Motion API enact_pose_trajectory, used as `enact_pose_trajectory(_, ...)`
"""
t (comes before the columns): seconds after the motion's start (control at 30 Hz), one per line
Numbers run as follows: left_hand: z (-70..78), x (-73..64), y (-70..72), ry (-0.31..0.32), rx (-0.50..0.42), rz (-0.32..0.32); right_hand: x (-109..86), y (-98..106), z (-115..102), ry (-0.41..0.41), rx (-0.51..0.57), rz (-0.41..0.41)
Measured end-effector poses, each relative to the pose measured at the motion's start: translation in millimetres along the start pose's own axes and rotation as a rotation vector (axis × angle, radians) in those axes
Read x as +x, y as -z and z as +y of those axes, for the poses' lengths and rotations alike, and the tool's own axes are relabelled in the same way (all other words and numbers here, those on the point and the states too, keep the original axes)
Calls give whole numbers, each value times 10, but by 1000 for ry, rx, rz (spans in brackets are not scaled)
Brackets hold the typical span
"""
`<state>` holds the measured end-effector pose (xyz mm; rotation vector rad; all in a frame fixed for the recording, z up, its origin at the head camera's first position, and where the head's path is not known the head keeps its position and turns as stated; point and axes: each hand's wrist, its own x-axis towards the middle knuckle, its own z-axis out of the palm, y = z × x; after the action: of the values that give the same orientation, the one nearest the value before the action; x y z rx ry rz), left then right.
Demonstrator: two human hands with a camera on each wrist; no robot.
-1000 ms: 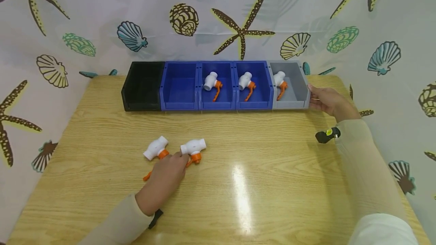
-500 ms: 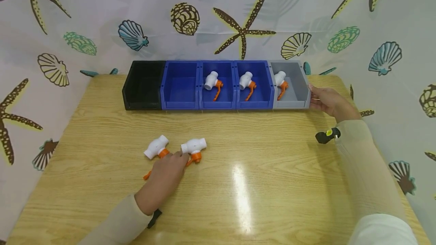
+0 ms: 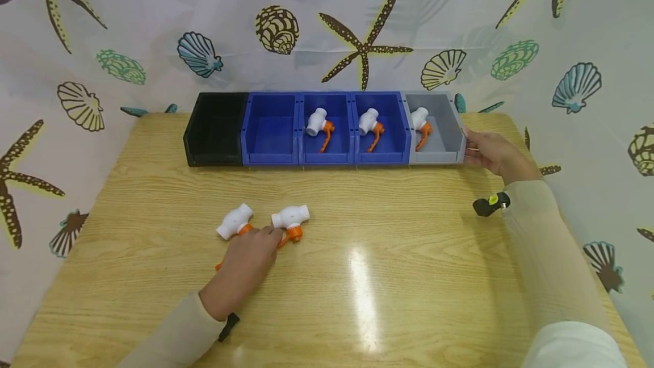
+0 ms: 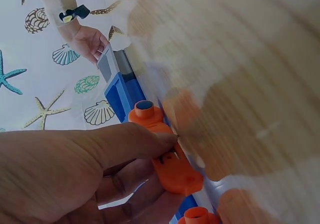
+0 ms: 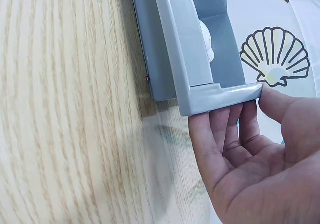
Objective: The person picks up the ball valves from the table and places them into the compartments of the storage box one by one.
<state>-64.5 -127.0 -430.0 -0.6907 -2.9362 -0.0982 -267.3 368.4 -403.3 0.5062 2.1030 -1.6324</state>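
My left hand [image 3: 250,263] pinches the orange handle [image 4: 172,169] of a white ball valve [image 3: 290,217] between thumb and fingers, low over the table. Just left of it lies a second white ball valve [image 3: 235,221], its orange handle partly hidden behind that hand. At the far right, my right hand [image 3: 493,153] grips the side wall of a grey bin [image 5: 195,58], thumb at the rim and fingers against the outside. Inside the grey bin rests another ball valve [image 3: 420,118] with an orange handle.
Left of the grey bin stand two blue bins, each holding a ball valve [image 3: 317,122], [image 3: 368,121], then an empty blue bin [image 3: 271,159] and an empty black bin [image 3: 214,159]. The row sits along the back of the wooden table [image 3: 409,277], before a shell-patterned cloth [image 3: 153,4].
The ball valve in my left hand has tipped or shifted very slightly away from me, and that wrist has moved a little left. My right hand and the bins stay put.
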Motion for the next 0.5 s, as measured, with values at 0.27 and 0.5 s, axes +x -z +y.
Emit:
enact_pose_trajectory(0.27,-62,56,87,7,-40,74,7,-2,-3,-12,-34,11)
enact_pose_trajectory(0.5,-130,137,228,44,-57,102,16,-9,5,-10,-31,5)
